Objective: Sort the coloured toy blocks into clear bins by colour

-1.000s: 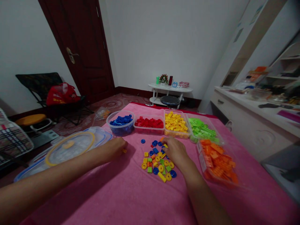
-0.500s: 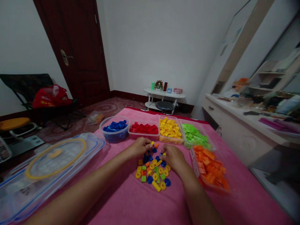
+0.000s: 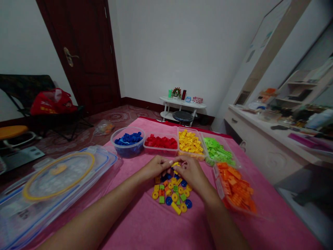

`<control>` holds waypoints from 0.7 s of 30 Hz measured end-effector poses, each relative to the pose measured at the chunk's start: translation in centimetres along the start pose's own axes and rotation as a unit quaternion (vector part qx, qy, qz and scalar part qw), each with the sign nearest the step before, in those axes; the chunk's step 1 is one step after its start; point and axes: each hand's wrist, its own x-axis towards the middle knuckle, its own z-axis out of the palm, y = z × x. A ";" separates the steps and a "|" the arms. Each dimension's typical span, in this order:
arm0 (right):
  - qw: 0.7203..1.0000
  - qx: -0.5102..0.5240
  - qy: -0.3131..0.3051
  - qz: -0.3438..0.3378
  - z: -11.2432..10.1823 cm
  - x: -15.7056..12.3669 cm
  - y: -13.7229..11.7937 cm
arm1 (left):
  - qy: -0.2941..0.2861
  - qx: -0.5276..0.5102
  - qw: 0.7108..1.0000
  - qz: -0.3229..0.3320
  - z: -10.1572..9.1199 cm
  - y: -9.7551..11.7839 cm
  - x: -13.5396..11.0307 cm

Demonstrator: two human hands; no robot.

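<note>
My left hand (image 3: 155, 167) and my right hand (image 3: 191, 171) meet above a loose pile of toy building blocks. Small yellow building blocks (image 3: 176, 166) show between the fingertips, pinched from both sides; the fingers partly cover them. Just below the hands lie yellow ring-shaped pieces (image 3: 174, 197), blue wheels (image 3: 188, 203), green blocks (image 3: 161, 199), orange blocks (image 3: 161, 192) and a long yellow block (image 3: 176, 208). The far part of the pile is hidden behind my hands.
Beyond the hands stand a round tub of blue blocks (image 3: 114, 145) and boxes of red blocks (image 3: 160, 142), yellow blocks (image 3: 191, 142) and green blocks (image 3: 218, 150). Orange blocks (image 3: 236, 187) fill a box at right. Clear plastic lids (image 3: 75, 177) lie at left on the pink cloth (image 3: 145, 225).
My hands have come together over the far side of the pile, the left moving right. The yellow pieces that were held apart are now between both hands' fingertips. The view has shifted slightly.
</note>
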 end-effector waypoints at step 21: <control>0.992 -0.111 -0.057 0.025 2.6 0.0 1.3 | 0.043 0.418 0.906 0.042 -3.7 -0.7 -0.4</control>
